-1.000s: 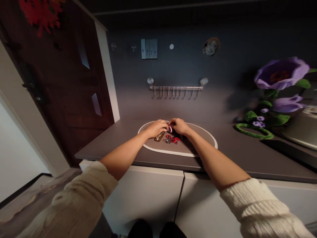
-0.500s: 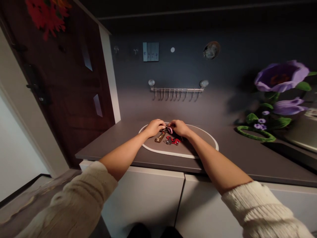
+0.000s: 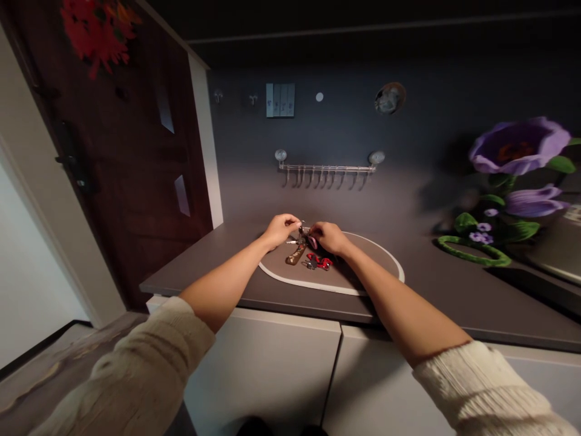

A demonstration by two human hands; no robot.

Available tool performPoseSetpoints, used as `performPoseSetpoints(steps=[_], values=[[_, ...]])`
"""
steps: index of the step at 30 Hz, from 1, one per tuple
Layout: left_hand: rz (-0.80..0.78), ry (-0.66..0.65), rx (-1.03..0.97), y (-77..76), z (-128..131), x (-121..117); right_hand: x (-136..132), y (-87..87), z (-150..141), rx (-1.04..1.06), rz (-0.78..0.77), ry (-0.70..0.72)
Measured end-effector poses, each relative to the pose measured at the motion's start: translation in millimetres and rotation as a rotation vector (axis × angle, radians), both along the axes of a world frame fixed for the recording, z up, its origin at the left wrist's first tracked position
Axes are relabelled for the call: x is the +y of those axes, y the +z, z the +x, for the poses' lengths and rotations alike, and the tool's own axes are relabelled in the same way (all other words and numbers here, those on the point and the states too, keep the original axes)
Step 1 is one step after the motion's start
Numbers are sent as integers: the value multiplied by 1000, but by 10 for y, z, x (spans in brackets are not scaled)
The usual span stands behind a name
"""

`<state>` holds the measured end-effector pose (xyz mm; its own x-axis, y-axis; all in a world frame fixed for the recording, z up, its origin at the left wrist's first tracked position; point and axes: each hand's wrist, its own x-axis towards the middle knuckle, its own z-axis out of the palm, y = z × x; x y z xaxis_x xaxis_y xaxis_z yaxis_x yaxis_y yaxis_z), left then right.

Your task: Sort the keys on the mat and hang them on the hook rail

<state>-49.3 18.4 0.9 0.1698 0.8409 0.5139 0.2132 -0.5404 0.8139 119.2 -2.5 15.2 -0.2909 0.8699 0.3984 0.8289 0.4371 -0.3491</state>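
Note:
My left hand [image 3: 280, 230] has thumb and forefinger pinched on a bunch of keys [image 3: 299, 231], part of which hangs below the fingertips. A brown patterned strap [image 3: 295, 254] lies under the keys on the oval mat [image 3: 313, 283]. Close by on the right, the curled fingers of my right hand [image 3: 330, 237] are closed at a small pink keychain [image 3: 313, 242]; the exact grip is hidden. Nearer to me, a red keychain [image 3: 323, 262] with metal pieces lies on the mat, apart from both hands.
The mat lies on a dark countertop [image 3: 195, 266] above white cabinet doors [image 3: 267, 363]. On the wall behind is a clear hook rail [image 3: 327, 169]. Purple flowers [image 3: 520, 145] with a green ring-shaped base [image 3: 472, 251] stand at right; a dark door [image 3: 136, 163] is at left.
My left hand has lifted slightly and moved a little away from my right hand, with keys now hanging visibly from its fingertips. My right hand stays almost in place. The view has shifted slightly.

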Motion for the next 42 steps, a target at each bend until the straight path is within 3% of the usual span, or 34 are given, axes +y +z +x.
performPoseSetpoints(steps=[8, 14, 29, 36, 42], values=[[-128, -72, -241, 35, 26, -16, -40, 28, -55, 212, 103, 41], [-163, -108, -311, 33, 41, -28, -109, 34, -100, 433, 50, 125], [-139, -144, -327, 67, 44, -86, -63, 15, -124, 533, 54, 153], [26, -45, -270, 97, -23, -40, -19, 125, -197, 482, 155, 126], [44, 224, -296, 16, -136, 170, 252, 375, -347, 489, 210, 100]])
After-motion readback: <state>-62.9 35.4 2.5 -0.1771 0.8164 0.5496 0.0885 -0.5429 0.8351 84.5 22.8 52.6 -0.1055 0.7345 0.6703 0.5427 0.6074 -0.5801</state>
